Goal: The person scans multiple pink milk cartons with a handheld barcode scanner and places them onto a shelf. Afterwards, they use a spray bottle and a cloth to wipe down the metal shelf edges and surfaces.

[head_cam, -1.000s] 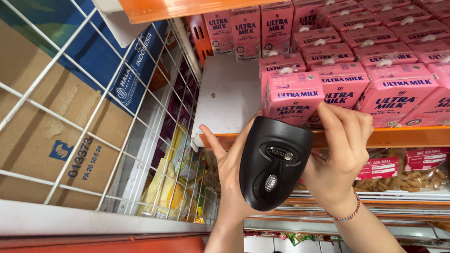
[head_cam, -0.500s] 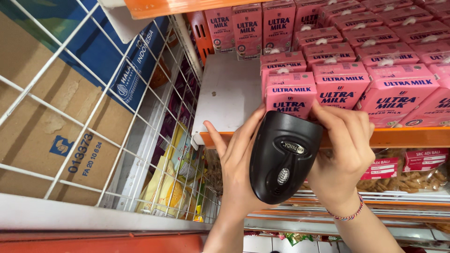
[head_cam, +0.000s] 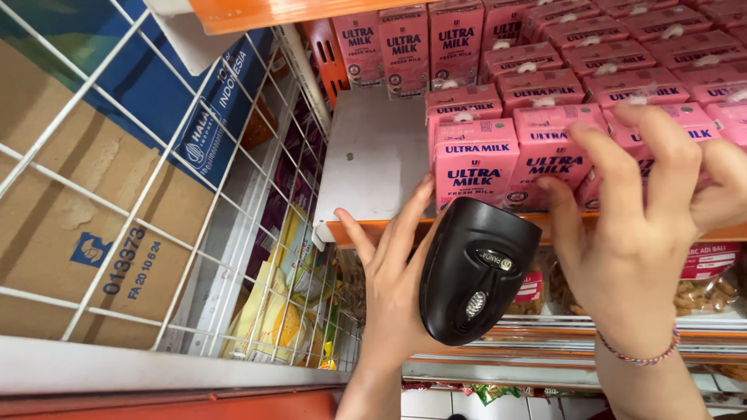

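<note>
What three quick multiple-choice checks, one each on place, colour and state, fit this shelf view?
1. Where is the black handheld scanner?
A. On the shelf
B. In the left hand
C. In the wire basket

2. What colour are the milk cartons?
A. Pink
B. Green
C. Yellow

3. What is the right hand doing?
A. Resting on a box
B. Gripping the scanner
C. Fingers spread at the front cartons

Answers: 1 B, the scanner lies against its palm. 2 A, the whole row is pink. 3 C, open fingers reach the cartons' fronts.
</note>
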